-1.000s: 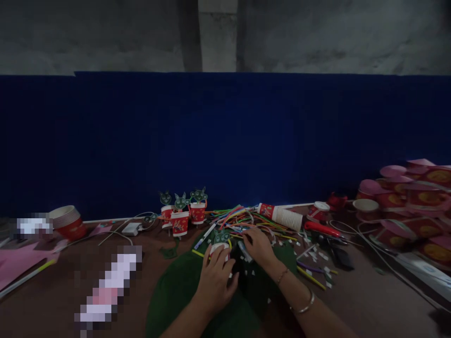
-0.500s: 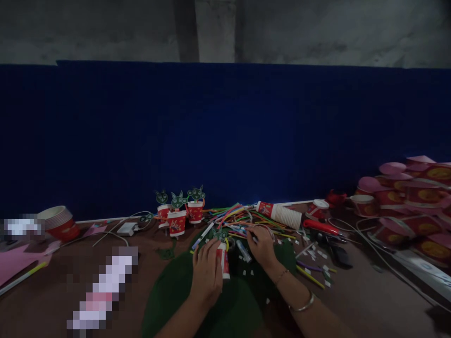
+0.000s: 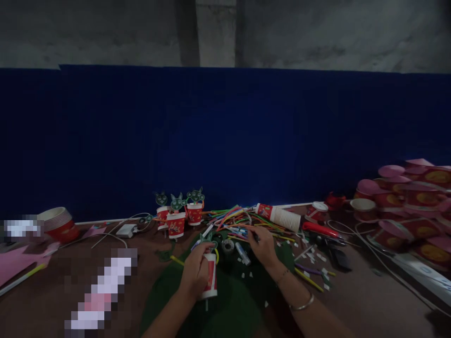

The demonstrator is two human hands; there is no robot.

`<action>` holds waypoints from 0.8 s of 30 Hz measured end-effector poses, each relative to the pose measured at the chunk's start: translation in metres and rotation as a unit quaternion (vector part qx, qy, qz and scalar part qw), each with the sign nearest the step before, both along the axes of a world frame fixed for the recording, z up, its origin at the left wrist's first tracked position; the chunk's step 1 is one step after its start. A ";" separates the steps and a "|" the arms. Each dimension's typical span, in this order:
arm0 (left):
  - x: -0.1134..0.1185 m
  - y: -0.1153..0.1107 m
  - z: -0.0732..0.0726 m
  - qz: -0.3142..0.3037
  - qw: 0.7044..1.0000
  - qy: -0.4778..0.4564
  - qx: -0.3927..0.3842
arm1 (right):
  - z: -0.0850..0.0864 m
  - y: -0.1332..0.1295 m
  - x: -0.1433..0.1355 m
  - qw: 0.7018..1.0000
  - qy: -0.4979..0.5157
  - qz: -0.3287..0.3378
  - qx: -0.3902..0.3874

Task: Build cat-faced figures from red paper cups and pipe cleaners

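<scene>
My left hand [image 3: 195, 273] is closed around a red and white paper cup [image 3: 212, 278]. A green animal-face cutout [image 3: 208, 241] shows at the cup's top, and a thin stick pokes out below its base. Yellow fuzzy strips, likely pipe cleaners, stick out at both sides of this cup. Over the near edge of a pile of coloured pipe cleaners [image 3: 234, 219] is my right hand [image 3: 262, 245], its fingers curled together; what they hold, if anything, I cannot make out. A roll of tape [image 3: 227, 246] and a clear tube [image 3: 243, 253] lie between the hands.
Three finished-looking cup figures [image 3: 176, 225] stand at the back left. Behind the pile lies a stack of paper cups [image 3: 280, 218]. A red stapler-like tool [image 3: 320, 229] and white scraps are to the right, beside many stacked red cups [image 3: 405, 206]. A white adapter [image 3: 127, 230] trails cable.
My left hand has drawn the cup left and towards me, and its bottom stick and a yellow strip now show. My right hand stays near the pile, fingers slightly shifted.
</scene>
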State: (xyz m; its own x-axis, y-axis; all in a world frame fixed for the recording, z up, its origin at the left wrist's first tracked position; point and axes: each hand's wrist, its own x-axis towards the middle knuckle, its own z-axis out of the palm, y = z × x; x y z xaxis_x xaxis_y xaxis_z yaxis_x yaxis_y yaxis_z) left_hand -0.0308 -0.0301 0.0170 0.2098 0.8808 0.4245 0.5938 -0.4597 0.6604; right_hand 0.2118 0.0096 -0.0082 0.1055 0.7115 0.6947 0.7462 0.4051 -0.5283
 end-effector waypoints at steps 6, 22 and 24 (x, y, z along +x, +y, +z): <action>-0.002 0.005 0.026 0.015 0.988 0.151 -0.002 | 0.030 0.005 0.032 0.959 -0.086 -0.010 -0.269; 0.083 -0.019 -0.010 -0.047 0.996 -0.013 0.073 | 0.051 -0.025 -0.017 0.955 -0.081 0.194 -0.208; 0.087 -0.017 -0.025 -0.033 0.995 -0.069 0.056 | 0.047 -0.026 -0.022 0.950 -0.088 0.214 -0.211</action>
